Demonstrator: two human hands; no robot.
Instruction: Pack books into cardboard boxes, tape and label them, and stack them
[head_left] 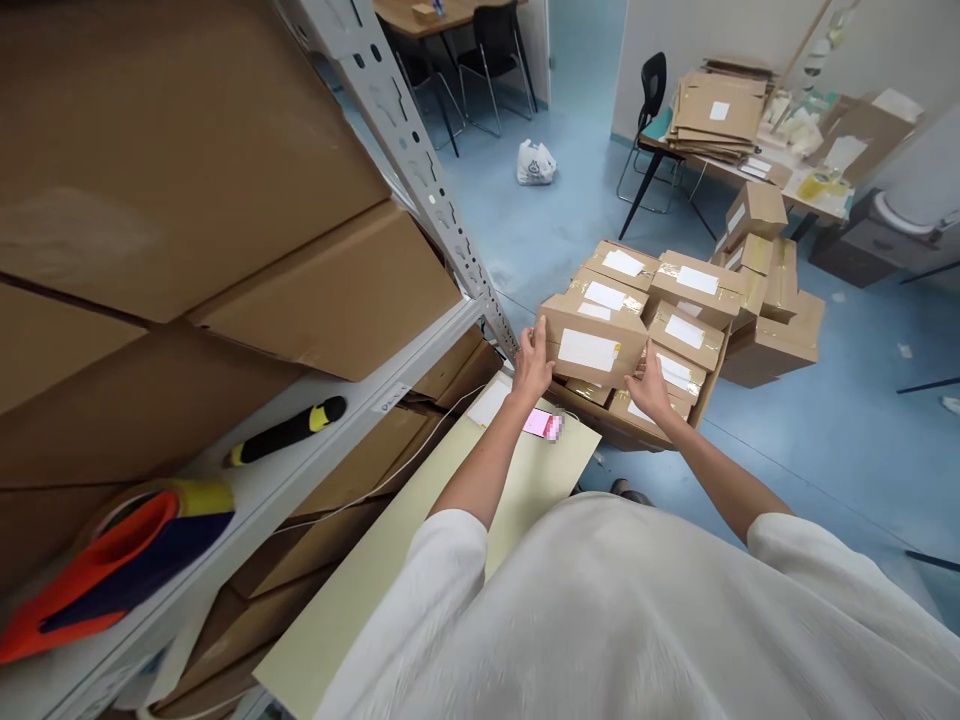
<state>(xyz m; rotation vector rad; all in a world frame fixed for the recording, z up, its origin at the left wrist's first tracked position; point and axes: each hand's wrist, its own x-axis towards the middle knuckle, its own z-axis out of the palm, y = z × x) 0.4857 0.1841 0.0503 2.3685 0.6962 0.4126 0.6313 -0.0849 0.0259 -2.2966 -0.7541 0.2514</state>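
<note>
Between my two hands is a small brown cardboard box with a white label on the side facing me. My left hand grips its left end, and my right hand grips its lower right corner. Beneath and behind it, a large open carton holds several taped cardboard boxes with white labels. Whether the held box touches those under it, I cannot tell. Near my left forearm, a phone with a pink screen lies on a pale yellow board.
At left stands a metal shelf with large cartons, a utility knife and an orange tape dispenser. More boxes sit on the floor beyond the carton. Flattened cardboard lies on a table. A white plastic bag rests farther off.
</note>
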